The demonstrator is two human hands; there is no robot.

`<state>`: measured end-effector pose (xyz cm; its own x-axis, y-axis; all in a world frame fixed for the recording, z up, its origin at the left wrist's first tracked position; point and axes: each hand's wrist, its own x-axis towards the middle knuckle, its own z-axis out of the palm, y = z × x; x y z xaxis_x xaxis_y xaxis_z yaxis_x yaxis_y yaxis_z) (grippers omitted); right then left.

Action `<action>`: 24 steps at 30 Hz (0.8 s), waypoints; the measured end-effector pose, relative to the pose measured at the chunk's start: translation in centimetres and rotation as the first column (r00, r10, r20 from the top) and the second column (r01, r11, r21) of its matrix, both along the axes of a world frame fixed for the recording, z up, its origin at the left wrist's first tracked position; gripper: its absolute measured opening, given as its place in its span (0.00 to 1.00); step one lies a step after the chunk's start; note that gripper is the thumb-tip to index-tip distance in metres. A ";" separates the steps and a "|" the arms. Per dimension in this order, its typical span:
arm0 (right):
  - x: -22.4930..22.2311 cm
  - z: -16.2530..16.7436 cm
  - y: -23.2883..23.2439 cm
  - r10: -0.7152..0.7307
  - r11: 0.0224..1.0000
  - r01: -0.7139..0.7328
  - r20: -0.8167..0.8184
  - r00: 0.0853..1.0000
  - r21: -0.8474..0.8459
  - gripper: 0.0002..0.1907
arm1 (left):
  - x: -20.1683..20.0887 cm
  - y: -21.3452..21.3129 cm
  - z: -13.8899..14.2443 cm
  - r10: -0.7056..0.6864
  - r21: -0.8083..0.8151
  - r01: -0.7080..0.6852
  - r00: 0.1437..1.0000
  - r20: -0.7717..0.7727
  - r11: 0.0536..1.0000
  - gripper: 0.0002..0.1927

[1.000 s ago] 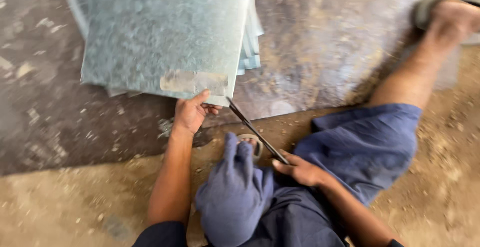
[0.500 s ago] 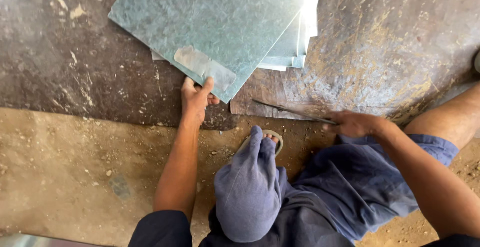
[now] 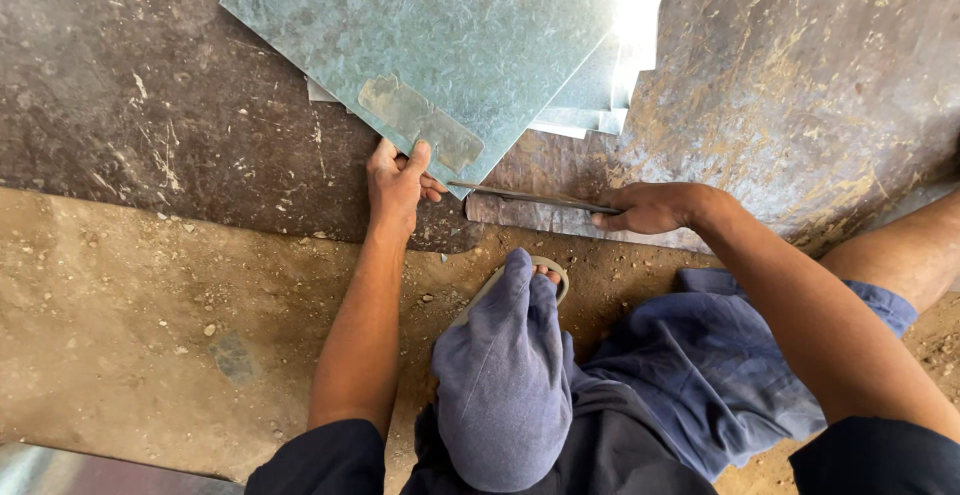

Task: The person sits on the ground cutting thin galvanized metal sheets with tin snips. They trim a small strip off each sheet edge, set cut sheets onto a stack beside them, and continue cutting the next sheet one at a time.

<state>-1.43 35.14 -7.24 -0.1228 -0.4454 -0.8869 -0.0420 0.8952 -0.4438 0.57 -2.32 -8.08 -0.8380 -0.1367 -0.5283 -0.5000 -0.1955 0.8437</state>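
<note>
Dusty dirt floor with a big dark scuffed metal plate (image 3: 180,135) laid over it, and a stack of spangled galvanized steel sheets (image 3: 440,45) on top. Left hand (image 3: 398,180) pinches the top sheet's near corner, thumb on top. Right hand (image 3: 655,208), just beside, is fisted around a thin flat metal rod (image 3: 525,196) pointing at that corner.

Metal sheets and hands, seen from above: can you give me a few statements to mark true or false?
1. The left hand grips the corner of the top metal sheet. True.
2. The right hand is empty. False: it holds a long thin metal tool.
3. Only one sheet lies there. False: edges of more sheets show beneath the top one.
4. The tool's tip points toward the left hand. True.
5. The person wears long trousers. False: blue shorts, with a bare leg showing.
</note>
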 end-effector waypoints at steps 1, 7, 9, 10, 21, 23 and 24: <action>0.1 0.2 -0.1 0.003 1.000 -0.003 -0.001 1.000 -0.010 0.37 | 0.0 0.0 0.0 0.002 0.000 -0.002 1.000 0.008 1.000 0.14; -0.3 1.0 -1.0 0.031 0.993 -0.033 0.016 0.999 0.113 0.39 | -0.2 0.0 0.5 0.007 -0.018 -0.006 0.999 0.033 1.000 0.15; -0.5 1.3 -1.3 0.053 0.990 -0.053 -0.003 0.999 0.133 0.37 | -0.3 0.1 0.8 0.007 -0.027 -0.006 0.999 0.046 1.000 0.15; -0.6 1.5 -1.4 0.064 0.988 -0.062 -0.013 0.998 0.143 0.37 | -0.3 0.1 0.9 0.002 -0.041 0.000 0.998 0.056 0.999 0.14; 1.5 3.7 -2.3 0.189 0.970 -0.148 -0.214 0.958 0.192 0.33 | 0.0 0.5 0.2 0.046 -0.074 -0.044 0.999 0.025 0.996 0.12; 3.6 3.8 -2.5 0.140 0.980 -0.094 -0.278 0.950 0.173 0.34 | 0.2 0.7 -0.1 0.059 -0.063 -0.059 0.998 0.005 0.996 0.11; 4.9 3.6 -2.6 0.101 0.986 -0.055 -0.305 0.947 0.157 0.36 | 0.3 0.8 -0.2 0.066 -0.057 -0.067 0.998 -0.004 0.996 0.11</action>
